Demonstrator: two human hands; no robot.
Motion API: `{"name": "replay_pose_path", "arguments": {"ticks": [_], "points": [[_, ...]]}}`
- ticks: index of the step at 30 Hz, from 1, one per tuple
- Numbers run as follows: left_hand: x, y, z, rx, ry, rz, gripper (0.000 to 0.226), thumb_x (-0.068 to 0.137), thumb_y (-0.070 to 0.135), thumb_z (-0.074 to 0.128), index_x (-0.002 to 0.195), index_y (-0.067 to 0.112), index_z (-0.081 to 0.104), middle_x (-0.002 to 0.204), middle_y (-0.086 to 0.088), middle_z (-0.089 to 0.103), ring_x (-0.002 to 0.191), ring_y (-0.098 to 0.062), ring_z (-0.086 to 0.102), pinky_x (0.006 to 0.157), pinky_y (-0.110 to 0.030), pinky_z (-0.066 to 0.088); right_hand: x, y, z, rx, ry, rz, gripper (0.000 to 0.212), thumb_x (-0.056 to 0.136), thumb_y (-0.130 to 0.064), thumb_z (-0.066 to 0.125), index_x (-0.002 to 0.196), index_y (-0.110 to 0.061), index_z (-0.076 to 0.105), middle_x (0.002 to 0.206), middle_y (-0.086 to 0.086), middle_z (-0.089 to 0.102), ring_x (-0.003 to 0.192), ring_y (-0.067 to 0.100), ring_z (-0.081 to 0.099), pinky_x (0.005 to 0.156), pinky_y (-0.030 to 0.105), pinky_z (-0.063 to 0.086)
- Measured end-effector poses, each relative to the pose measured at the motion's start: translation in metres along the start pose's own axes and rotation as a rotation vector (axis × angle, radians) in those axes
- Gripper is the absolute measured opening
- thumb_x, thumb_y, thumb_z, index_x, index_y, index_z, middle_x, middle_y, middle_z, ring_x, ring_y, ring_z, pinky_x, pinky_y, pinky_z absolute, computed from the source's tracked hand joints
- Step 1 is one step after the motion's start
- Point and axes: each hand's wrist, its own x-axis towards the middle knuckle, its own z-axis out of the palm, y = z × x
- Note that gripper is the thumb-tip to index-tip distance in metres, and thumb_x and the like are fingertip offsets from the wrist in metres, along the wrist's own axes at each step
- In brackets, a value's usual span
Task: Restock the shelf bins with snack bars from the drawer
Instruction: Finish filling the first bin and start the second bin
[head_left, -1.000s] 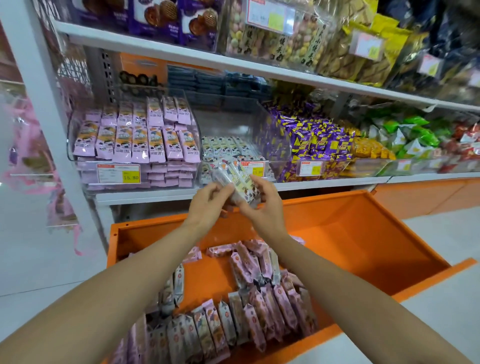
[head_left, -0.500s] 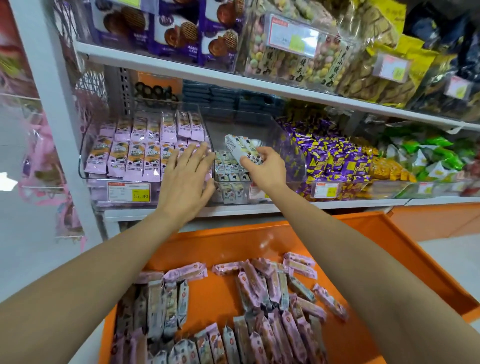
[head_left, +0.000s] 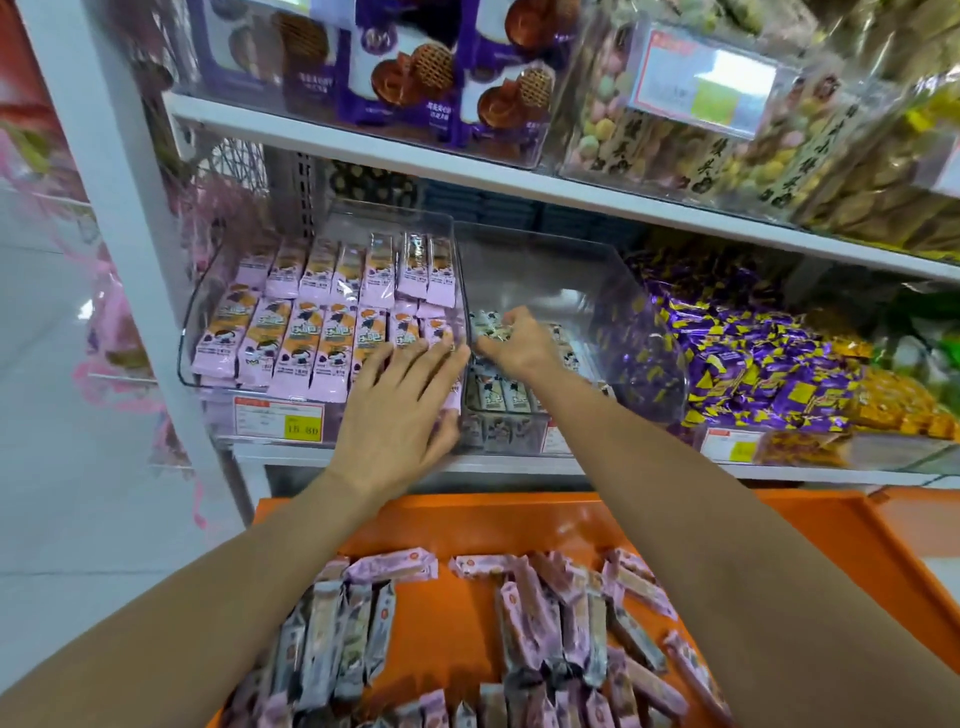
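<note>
Two clear shelf bins stand side by side: the left bin (head_left: 189, 332) is full of pink snack bars (head_left: 304, 338), the middle bin (head_left: 613, 291) holds a low layer of white snack bars (head_left: 501, 392). My right hand (head_left: 519, 345) reaches into the middle bin and grips a few white bars (head_left: 485, 325) low over that layer. With straight fingers, my left hand (head_left: 402, 405) rests on the pink bars at the left bin's front right corner. Below, the orange drawer (head_left: 810, 525) holds several loose pink and white bars (head_left: 540, 613).
A bin of purple-wrapped candies (head_left: 748, 364) sits to the right of the middle bin. The white shelf above (head_left: 467, 166) carries purple cookie boxes (head_left: 415, 67) and bagged biscuits. Price tags (head_left: 278, 418) hang on the bin fronts. A white upright post (head_left: 124, 208) stands left.
My hands rose from over the drawer to the shelf. The right hand carried the white bars into the middle bin and lowered them; the left let go and settled on the pink bin.
</note>
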Motion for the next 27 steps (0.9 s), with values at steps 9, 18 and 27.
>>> {"name": "replay_pose_path", "arguments": {"ticks": [9, 18, 27], "points": [[0.002, -0.001, -0.002, 0.023, 0.076, 0.015, 0.054, 0.086, 0.030, 0.046, 0.135, 0.009, 0.056, 0.132, -0.009, 0.060, 0.122, -0.029, 0.055, 0.107, -0.048, 0.030, 0.015, 0.000, 0.013, 0.070, -0.110, 0.022, 0.065, 0.086, -0.047, 0.067, 0.135, -0.010, 0.043, 0.134, 0.014, 0.052, 0.122, 0.030, 0.051, 0.099, 0.038, 0.045], [0.005, 0.000, -0.005, 0.055, 0.129, 0.042, 0.051, 0.086, 0.027, 0.047, 0.135, 0.015, 0.058, 0.140, -0.015, 0.054, 0.128, -0.033, 0.050, 0.108, -0.052, 0.031, 0.017, 0.006, 0.011, 0.061, -0.190, -0.031, 0.061, 0.090, -0.017, 0.066, 0.145, -0.028, 0.041, 0.143, 0.015, 0.042, 0.125, 0.031, 0.049, 0.100, 0.038, 0.046], [0.012, 0.000, -0.005, 0.043, 0.078, 0.058, 0.050, 0.090, 0.028, 0.043, 0.135, 0.016, 0.058, 0.143, -0.017, 0.050, 0.127, -0.033, 0.051, 0.107, -0.051, 0.032, 0.017, 0.014, 0.005, 0.011, -0.126, -0.071, 0.051, 0.091, -0.019, 0.068, 0.138, -0.022, 0.048, 0.122, 0.009, 0.055, 0.093, 0.018, 0.052, 0.066, 0.024, 0.042]]}}
